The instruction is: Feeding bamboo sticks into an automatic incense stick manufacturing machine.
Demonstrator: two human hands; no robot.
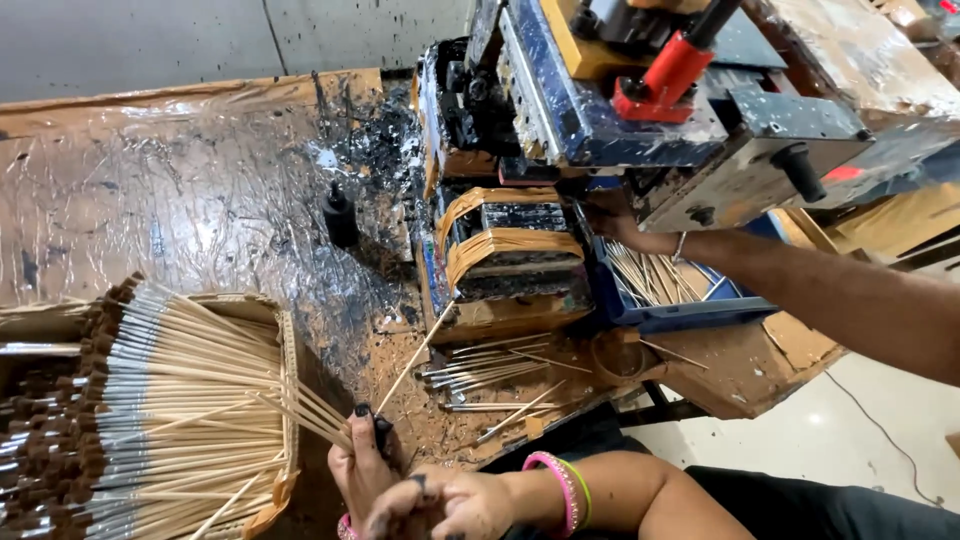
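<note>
My left hand (362, 462) is closed on a few thin wooden brush handles (312, 412). They fan left toward the pile, and one stick (415, 352) points up toward the machine. My right hand (440, 502), ink-stained and wearing pink and green bangles, curls just right of the left hand; whether it holds anything is hidden. A big stack of paintbrushes (170, 400) with wooden handles, silver ferrules and brown bristles fills a cardboard box (290, 350) at the left.
An ink-spattered printing machine (600, 110) with a red handle stands at the top. A co-worker's arm (800, 285) reaches from the right to a blue tray of sticks (690, 315). Loose brushes (490, 372) lie below the machine. A small black bottle (340, 215) stands on the plastic-covered table (150, 180).
</note>
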